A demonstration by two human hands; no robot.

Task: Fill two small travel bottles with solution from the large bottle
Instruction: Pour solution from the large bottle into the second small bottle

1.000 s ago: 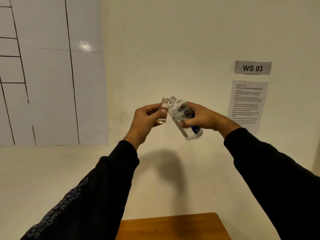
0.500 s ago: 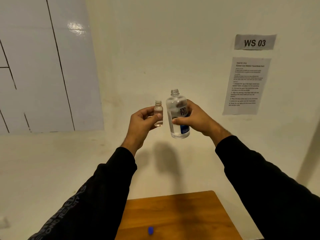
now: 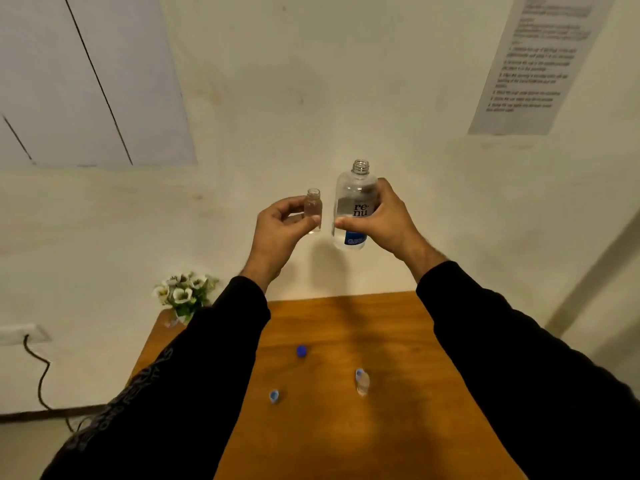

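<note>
Large bottle (image 3: 353, 206) still upright, part full; small bottle (image 3: 313, 211) uncapped.

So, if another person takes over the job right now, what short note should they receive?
Left hand: holds a small bottle upright, no cap on.
Right hand: grips the large bottle upright, open, liquid in its lower part.
On the table: second small bottle with a blue cap on, plus two loose blue caps.
Done: nothing is being poured now; the held small bottle's fill level is hard to read.
Left: check that level, top up if needed, then cap both open bottles.
</note>
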